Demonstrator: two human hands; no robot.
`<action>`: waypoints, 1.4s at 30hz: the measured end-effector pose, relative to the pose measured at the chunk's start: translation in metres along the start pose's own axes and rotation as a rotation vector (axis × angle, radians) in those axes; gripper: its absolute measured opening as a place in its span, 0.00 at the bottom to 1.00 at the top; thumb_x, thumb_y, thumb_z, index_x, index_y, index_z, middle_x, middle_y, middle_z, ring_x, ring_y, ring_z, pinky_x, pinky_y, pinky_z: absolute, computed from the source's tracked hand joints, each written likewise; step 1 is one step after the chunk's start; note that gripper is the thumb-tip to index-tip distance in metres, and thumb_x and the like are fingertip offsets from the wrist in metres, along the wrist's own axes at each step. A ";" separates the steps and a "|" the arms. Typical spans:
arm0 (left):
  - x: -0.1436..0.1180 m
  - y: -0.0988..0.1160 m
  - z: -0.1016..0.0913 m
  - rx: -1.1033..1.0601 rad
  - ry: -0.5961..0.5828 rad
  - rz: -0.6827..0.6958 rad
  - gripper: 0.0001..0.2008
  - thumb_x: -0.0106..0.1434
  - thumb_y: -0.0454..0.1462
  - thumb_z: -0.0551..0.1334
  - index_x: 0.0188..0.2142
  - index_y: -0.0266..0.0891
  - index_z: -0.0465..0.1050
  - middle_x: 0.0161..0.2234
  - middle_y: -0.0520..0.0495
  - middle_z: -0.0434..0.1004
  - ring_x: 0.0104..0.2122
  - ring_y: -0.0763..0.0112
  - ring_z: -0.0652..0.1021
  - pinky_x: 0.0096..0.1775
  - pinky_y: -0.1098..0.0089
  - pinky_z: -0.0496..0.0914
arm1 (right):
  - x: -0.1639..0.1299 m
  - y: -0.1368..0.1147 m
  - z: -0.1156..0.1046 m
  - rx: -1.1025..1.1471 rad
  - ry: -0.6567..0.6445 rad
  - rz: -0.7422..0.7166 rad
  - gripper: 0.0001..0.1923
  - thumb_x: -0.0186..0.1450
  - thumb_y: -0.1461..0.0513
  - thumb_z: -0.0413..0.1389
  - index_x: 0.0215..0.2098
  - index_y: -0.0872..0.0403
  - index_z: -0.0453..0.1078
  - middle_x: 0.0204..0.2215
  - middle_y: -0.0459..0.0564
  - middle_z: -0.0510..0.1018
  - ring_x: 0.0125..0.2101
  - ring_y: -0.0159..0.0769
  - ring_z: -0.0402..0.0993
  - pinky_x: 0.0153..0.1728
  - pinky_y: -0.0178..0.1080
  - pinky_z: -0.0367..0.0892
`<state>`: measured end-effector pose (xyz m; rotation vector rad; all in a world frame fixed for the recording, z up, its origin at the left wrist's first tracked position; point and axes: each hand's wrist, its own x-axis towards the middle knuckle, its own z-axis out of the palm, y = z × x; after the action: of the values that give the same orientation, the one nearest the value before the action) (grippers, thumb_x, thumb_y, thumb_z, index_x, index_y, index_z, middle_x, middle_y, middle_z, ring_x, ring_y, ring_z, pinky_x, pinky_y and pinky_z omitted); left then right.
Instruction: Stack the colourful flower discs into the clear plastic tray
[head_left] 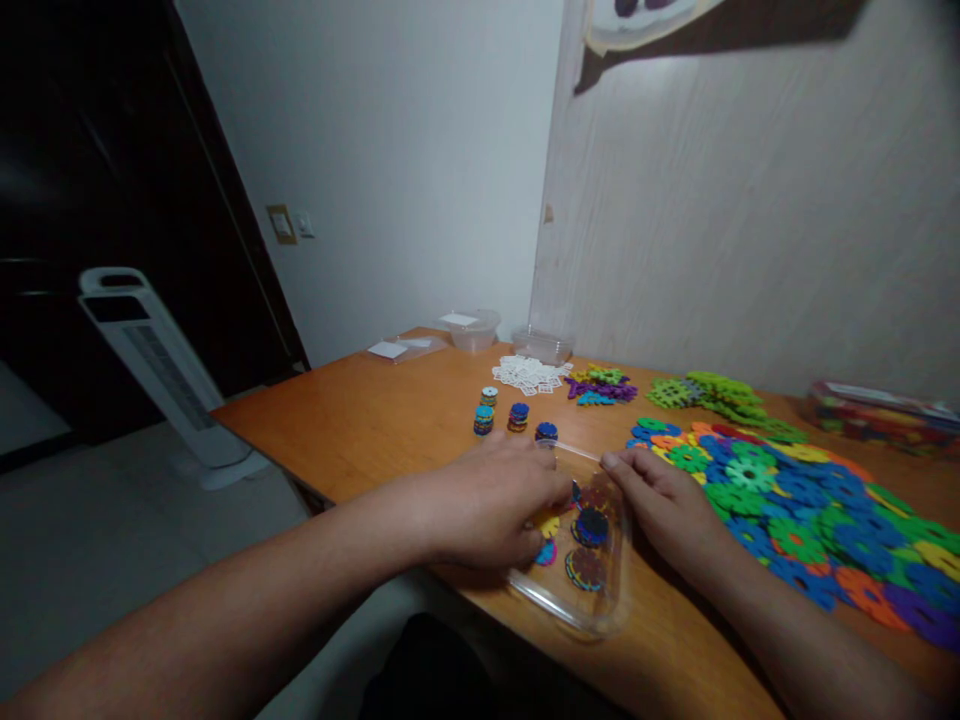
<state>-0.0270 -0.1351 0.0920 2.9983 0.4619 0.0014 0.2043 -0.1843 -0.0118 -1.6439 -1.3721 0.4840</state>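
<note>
A clear plastic container (559,605) sits near the front edge of the table. My right hand (667,500) pinches its right far rim between thumb and bent fingers. Inside the container my left hand (502,505) has its fingers curled and thumb drawn in around small notched discs (550,526), yellow and pink-blue ones showing at the fingertips. How many it grips is hidden by the hand. Right of it in the container are a dark blue-black stack (590,527) and a brown-topped stack (585,569) of notched discs.
Small disc stacks (484,419) stand beyond the container. Behind them are white pieces (531,374), purple and green pieces (601,385), and clear tubs (472,330). Large colourful flower discs (795,520) spread across the right. A packed clear box (885,415) stands far right.
</note>
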 end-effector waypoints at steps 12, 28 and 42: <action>0.007 -0.001 0.008 0.065 -0.072 0.035 0.10 0.57 0.40 0.68 0.39 0.43 0.78 0.38 0.44 0.78 0.44 0.55 0.72 0.44 0.60 0.61 | 0.000 -0.001 0.000 -0.018 0.018 -0.021 0.21 0.67 0.44 0.53 0.29 0.51 0.70 0.24 0.44 0.72 0.28 0.38 0.69 0.30 0.38 0.63; 0.024 0.000 0.008 0.087 -0.123 0.127 0.08 0.48 0.38 0.73 0.30 0.47 0.80 0.30 0.46 0.79 0.41 0.54 0.71 0.47 0.56 0.60 | 0.000 -0.003 0.000 0.008 0.007 -0.005 0.22 0.66 0.43 0.52 0.29 0.52 0.69 0.23 0.44 0.70 0.28 0.38 0.67 0.29 0.38 0.61; 0.018 -0.002 -0.001 0.093 -0.130 0.113 0.05 0.56 0.37 0.66 0.35 0.45 0.78 0.33 0.46 0.78 0.41 0.57 0.72 0.44 0.59 0.60 | 0.000 -0.002 0.000 0.006 0.004 -0.002 0.22 0.67 0.44 0.53 0.28 0.51 0.69 0.24 0.44 0.70 0.28 0.38 0.67 0.29 0.37 0.61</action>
<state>-0.0108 -0.1283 0.0922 3.0858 0.2868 -0.2103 0.2032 -0.1846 -0.0098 -1.6375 -1.3674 0.4833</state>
